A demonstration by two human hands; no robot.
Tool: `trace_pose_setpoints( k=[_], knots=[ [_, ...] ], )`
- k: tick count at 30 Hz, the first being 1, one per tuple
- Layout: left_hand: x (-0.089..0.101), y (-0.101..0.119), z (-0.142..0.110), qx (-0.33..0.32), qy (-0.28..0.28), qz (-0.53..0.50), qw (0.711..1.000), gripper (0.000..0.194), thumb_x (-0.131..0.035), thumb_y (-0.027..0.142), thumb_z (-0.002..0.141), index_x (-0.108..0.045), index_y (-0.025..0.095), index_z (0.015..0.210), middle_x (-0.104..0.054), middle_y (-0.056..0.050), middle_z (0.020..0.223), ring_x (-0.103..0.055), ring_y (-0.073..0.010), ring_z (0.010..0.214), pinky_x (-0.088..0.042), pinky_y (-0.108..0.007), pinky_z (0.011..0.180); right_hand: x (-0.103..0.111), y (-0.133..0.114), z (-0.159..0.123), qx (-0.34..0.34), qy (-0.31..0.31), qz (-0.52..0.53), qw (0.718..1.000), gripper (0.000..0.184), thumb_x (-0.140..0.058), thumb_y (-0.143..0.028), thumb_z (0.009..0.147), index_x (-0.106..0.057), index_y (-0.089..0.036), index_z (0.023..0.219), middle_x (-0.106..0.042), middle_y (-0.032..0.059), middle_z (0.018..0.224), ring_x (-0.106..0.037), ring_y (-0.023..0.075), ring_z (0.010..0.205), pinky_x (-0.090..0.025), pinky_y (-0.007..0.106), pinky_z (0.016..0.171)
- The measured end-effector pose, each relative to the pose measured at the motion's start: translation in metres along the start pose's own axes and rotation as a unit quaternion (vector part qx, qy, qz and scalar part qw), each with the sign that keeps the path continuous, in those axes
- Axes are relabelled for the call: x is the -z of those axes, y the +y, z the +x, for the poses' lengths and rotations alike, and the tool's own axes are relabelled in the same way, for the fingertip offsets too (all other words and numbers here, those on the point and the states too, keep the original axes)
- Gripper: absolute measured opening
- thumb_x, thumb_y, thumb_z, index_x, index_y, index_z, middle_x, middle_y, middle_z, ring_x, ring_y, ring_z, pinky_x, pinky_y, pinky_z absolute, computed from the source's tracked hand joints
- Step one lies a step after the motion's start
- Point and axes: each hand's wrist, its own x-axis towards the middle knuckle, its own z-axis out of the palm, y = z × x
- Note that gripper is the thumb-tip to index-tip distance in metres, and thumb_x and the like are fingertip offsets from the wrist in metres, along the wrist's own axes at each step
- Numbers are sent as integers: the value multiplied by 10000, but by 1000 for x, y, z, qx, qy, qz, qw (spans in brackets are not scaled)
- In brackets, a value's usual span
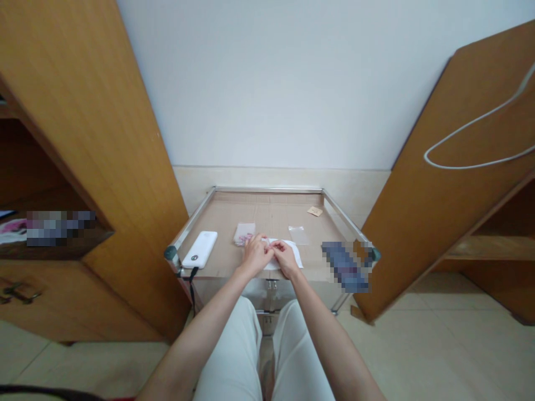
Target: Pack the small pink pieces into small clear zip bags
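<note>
As we find them, the left hand [256, 255] and right hand [286, 259] meet at the fingertips over a white paper sheet [271, 265] on a steel-framed cart [267, 190]; whether they clamp anything, we cannot tell. A pink-printed packet [244, 234] lies just beyond the left hand, a clear plastic sleeve [298, 235] beyond the right, and a white power bank [199, 249] well left.

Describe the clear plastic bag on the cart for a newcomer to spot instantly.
Find the steel-rimmed cart against the wall. Just beyond the person's right hand lies a clear plastic bag. It looks empty, unlike the pink-filled packet to its left.
</note>
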Motion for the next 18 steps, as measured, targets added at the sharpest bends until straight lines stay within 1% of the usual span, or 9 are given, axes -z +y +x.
trace_pose_setpoints(
  k=[6,11,15,16,18],
  knots=[
    [6,6,-2,-26,-44,-3,999,118,-482,182,657,-581,176,595,-559,-62,948,-438,-218,947,-263,-410,850,-2,-4,-1,-2,-8,22,1000,152,-625,-266,536,-564,-175,641,-569,-18,614,-490,110,580,-370,237,600],
    [8,7,-3,-35,-72,-19,997,94,-485,177,650,-567,178,605,-553,-58,944,-442,-212,938,-251,-421,858,0,-3,-2,5,-20,20,1000,133,-624,-277,543,-575,-172,607,-564,-17,582,-476,107,556,-360,233,579],
    [9,4,-4,-48,-68,-24,996,104,-472,167,662,-537,177,580,-546,-46,950,-448,-195,932,-217,-422,893,1,-3,-3,8,-28,-8,1000,136,-609,-303,558,-582,-170,558,-564,-9,564,-466,111,554,-354,237,580],
    [9,3,-5,-52,-61,-24,996,100,-467,178,673,-534,178,600,-543,-44,955,-450,-190,932,-213,-418,898,1,-3,-3,11,-27,-14,999,141,-605,-306,561,-580,-169,543,-559,-10,559,-461,110,553,-351,236,578],
    [7,0,-7,-59,-42,-22,997,80,-484,235,682,-536,183,714,-537,-47,967,-451,-190,940,-212,-412,904,1,-3,-3,13,-20,-18,1000,160,-602,-313,565,-565,-166,513,-540,-14,542,-445,106,547,-343,231,568]
  ],
)
